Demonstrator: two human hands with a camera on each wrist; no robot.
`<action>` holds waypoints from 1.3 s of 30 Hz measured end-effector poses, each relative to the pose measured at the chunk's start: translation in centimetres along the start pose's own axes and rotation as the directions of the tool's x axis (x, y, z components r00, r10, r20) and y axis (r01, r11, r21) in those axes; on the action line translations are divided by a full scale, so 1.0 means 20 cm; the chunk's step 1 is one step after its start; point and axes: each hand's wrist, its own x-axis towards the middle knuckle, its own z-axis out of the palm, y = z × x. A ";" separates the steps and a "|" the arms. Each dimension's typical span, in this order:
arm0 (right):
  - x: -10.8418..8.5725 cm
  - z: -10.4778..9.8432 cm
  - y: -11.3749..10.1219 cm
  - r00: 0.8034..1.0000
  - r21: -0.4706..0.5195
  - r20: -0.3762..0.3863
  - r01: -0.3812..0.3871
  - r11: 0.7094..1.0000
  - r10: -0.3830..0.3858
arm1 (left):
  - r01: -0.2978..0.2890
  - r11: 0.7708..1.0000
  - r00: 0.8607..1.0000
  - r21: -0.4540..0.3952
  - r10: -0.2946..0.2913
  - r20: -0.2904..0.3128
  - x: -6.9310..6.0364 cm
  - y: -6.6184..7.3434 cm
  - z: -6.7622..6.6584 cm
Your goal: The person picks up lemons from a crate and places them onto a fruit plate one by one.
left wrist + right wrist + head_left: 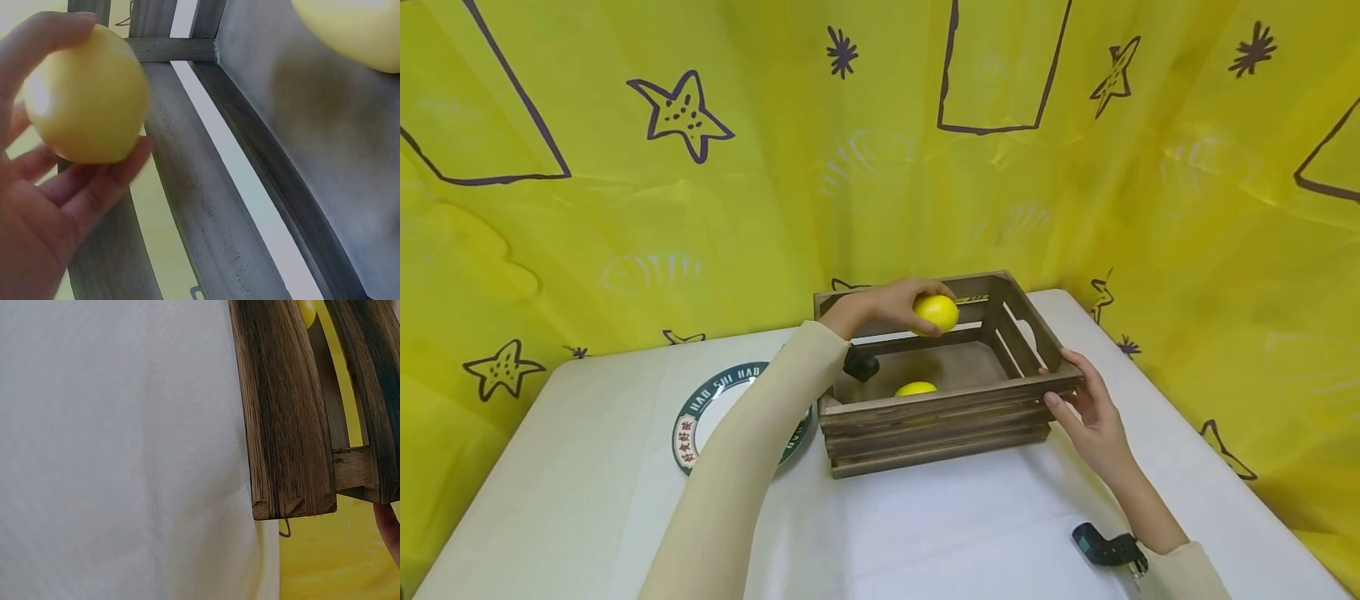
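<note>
My left hand (901,303) holds a yellow lemon (937,313) between thumb and fingers, above the inside of a brown slatted wooden crate (936,433). In the left wrist view the fingers curl round the lemon (87,94), clear of the crate floor. A second lemon (916,389) lies on the crate floor, partly hidden by the front wall. My right hand (1093,425) grips the crate's front right corner, thumb at the front and fingers at the side. In the right wrist view only part of that hand (389,531) shows, beside the crate's end (294,456).
A white plate with a dark green lettered rim (688,417) sits left of the crate, partly behind my left forearm. White cloth covers the table (602,433). A yellow curtain (760,208) with drawn stars hangs behind and to the right.
</note>
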 end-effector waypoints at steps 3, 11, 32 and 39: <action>0.00 0.00 0.00 1.000 0.001 -0.004 -0.004 1.000 0.004 | -0.029 1.000 0.999 -0.001 0.029 -0.033 0.00 0.01 0.00; 0.01 0.00 -0.01 1.000 0.013 -0.016 0.018 1.000 -0.018 | -0.059 0.998 0.987 0.017 0.061 -0.146 -0.01 0.02 0.00; 0.00 0.01 0.00 1.000 -0.004 -0.029 -0.003 1.000 0.003 | -0.065 0.995 0.958 0.079 0.084 -0.275 -0.11 0.08 -0.02; 0.00 0.00 0.00 1.000 -0.006 -0.024 -0.006 1.000 0.006 | -0.100 0.989 0.940 0.113 0.131 -0.314 -0.15 0.13 -0.03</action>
